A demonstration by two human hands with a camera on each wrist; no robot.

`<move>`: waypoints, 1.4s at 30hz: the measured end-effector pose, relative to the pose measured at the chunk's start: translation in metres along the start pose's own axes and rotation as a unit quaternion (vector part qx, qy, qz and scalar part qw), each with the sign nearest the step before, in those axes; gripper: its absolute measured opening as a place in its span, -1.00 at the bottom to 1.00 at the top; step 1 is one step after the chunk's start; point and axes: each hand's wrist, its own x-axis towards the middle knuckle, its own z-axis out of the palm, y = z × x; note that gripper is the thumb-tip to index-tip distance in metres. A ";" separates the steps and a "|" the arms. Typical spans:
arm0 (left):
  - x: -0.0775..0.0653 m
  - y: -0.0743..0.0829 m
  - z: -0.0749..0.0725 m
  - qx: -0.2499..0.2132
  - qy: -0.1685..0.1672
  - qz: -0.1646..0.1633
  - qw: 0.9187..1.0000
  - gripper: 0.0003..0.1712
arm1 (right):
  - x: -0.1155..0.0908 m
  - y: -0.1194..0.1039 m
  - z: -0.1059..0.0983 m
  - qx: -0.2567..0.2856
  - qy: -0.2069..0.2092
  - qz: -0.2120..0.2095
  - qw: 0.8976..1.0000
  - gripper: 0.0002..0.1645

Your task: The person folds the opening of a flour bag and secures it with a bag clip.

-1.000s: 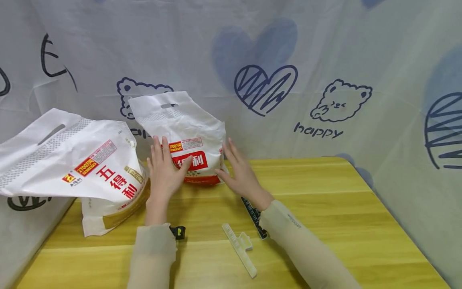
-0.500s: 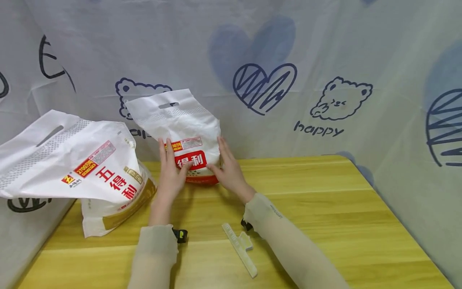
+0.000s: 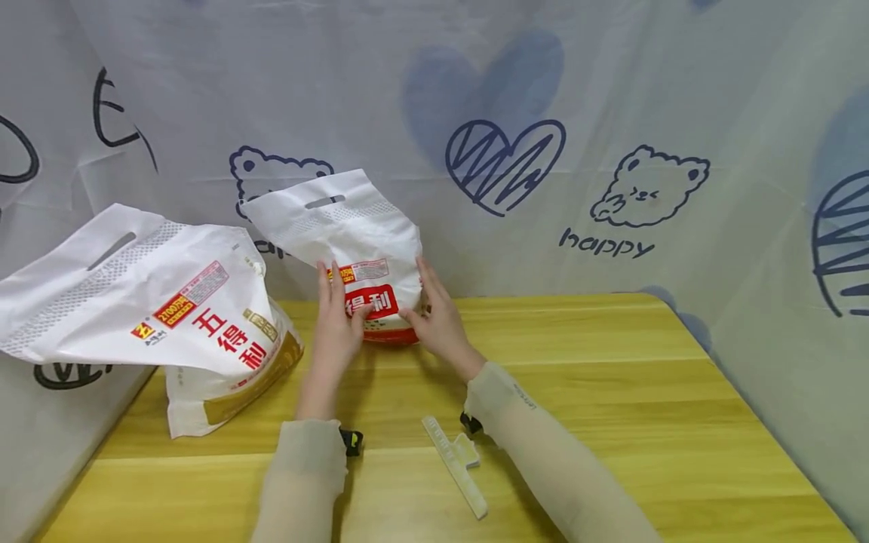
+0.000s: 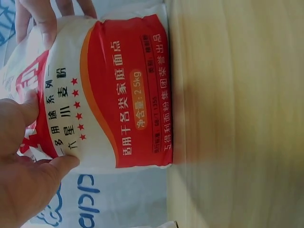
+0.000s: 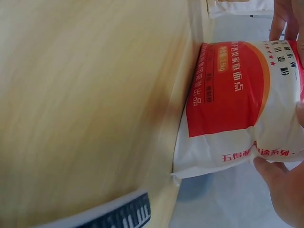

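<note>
A white and red flour bag (image 3: 370,241) stands upright at the back of the wooden table, its handle flap leaning left. My left hand (image 3: 338,320) holds its left side, thumb across the front print. On the opposite side my right hand (image 3: 441,320) grips the bag, thumb near the lower front corner. Seen from the left wrist, thumb and fingers of the left hand (image 4: 28,161) press into the plastic. The right wrist view has the right thumb (image 5: 268,171) denting the bag's side. The bottom of the bag (image 4: 137,95) sits on the tabletop.
A second flour bag (image 3: 204,302), white and gold, slumps on the left. A pale sealing clip (image 3: 456,466) lies in front, between my forearms. A dark clip with white markings (image 5: 126,216) shows in the right wrist view. A printed cloth (image 3: 516,249) hangs behind the table (image 3: 597,392).
My hands have come closer together: the left moved right and the right moved left against the bag. The dark clip is now hidden behind my right arm in the head view.
</note>
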 end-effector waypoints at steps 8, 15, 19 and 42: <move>-0.008 0.020 0.026 0.017 -0.020 0.004 1.000 0.07 | -0.005 0.020 -0.023 0.061 -0.004 0.024 0.998 0.18; -0.009 0.040 0.049 0.043 -0.043 0.006 0.998 0.06 | -0.014 0.034 -0.050 0.081 -0.004 0.039 0.996 0.20; -0.009 0.051 0.061 0.047 -0.051 0.011 0.998 0.05 | -0.019 0.041 -0.065 0.077 -0.003 0.043 0.996 0.21; -0.017 0.118 0.121 0.047 -0.064 0.038 0.996 0.03 | -0.051 0.069 -0.144 0.040 0.039 0.031 0.998 0.17</move>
